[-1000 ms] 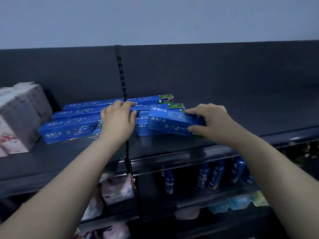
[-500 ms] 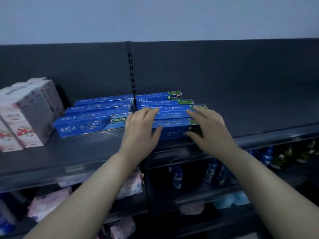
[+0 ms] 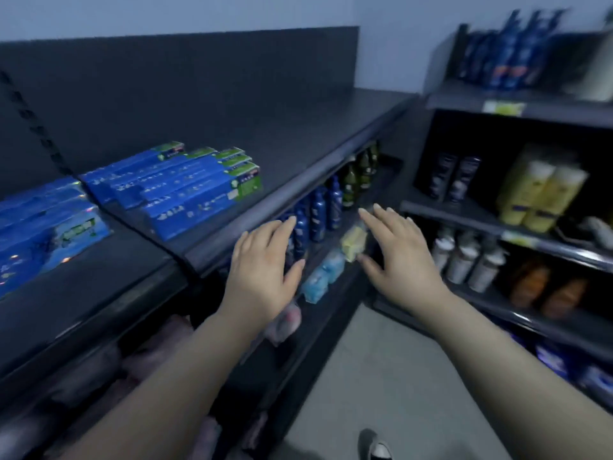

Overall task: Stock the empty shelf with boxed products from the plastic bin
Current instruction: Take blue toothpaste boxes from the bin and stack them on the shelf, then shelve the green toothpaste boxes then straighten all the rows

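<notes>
Both hands are spread, fingers straight, and nothing is gripped. The left hand is held in front of the shelf's front edge, and the right hand is just beside it, over the aisle floor. The blue boxes are seen up and to the left of the left hand, which is the nearer one. They are laid flat on the shelf, with long axes along its length and green ends turned toward the bare stretch beyond both hands. A second batch of boxes is set farther left. The plastic bin is not in view, so its direction from the hands cannot be told; the next box is judged to have to come from it. Under the shelf's edge, just beyond the hands, dark bottles are ranged on a lower shelf.
</notes>
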